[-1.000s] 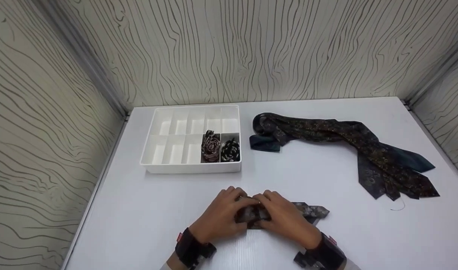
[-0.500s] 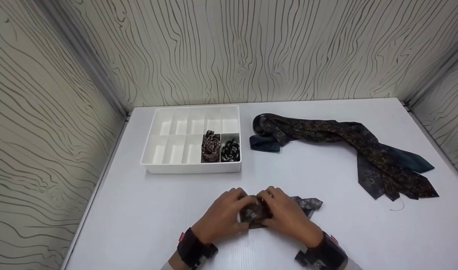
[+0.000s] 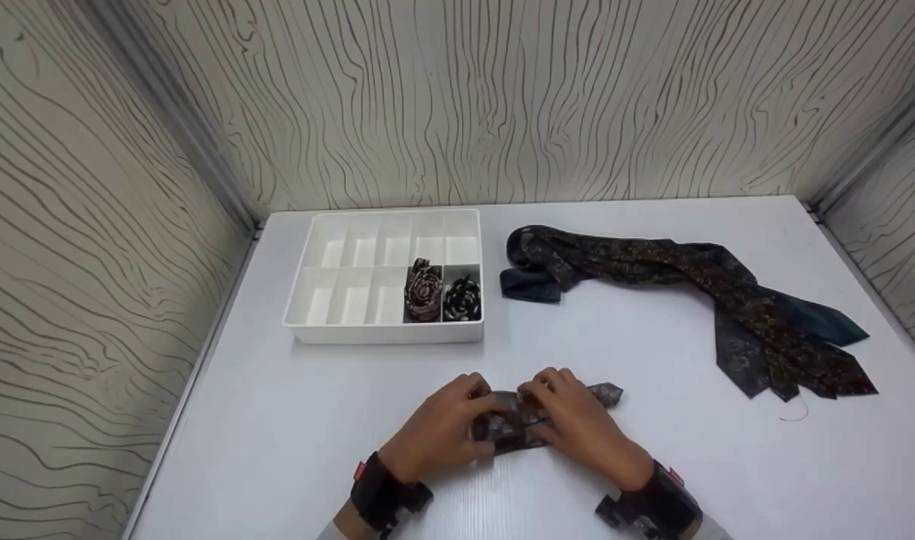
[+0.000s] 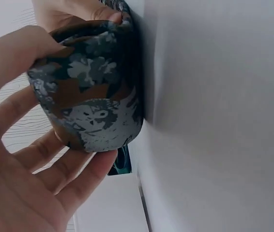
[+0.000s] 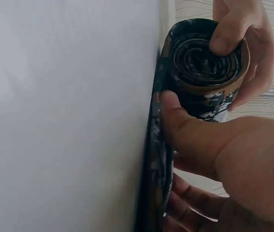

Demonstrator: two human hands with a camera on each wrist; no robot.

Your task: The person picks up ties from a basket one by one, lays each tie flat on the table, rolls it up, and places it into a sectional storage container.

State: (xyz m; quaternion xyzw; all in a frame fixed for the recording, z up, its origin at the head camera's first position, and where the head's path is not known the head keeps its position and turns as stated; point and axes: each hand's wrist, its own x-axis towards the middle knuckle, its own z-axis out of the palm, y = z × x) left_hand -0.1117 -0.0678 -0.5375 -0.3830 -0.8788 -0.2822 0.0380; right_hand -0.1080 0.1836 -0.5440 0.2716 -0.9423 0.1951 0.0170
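Observation:
On the table in front of me, a dark patterned necktie [image 3: 500, 427] is partly wound into a roll. My left hand [image 3: 439, 429] grips the roll, thumb at the near side and fingers around the far side. Spiral layers show on the roll's end in the right wrist view, with the left thumb [image 5: 226, 38] pressed there. My right hand [image 3: 581, 424] holds the flat length beside the roll between thumb and fingers. Past that hand sticks out the pointed tail [image 3: 607, 393]. Grey flowers on brown and dark green cover the roll [image 4: 96, 92] in the left wrist view.
A white divided box [image 3: 382, 334] stands behind the hands. Two of its front right compartments hold a rolled maroon tie [image 3: 425, 294] and a rolled black-and-white tie [image 3: 462, 300]. Several dark neckties [image 3: 652, 261] lie in a heap at the back right, near a loose thread [image 3: 802, 411].
The necktie's tail has drawn in leftward and away from me, and less of it shows past my right hand. Both hands stay around the roll with small shifts. Box and heap are unchanged.

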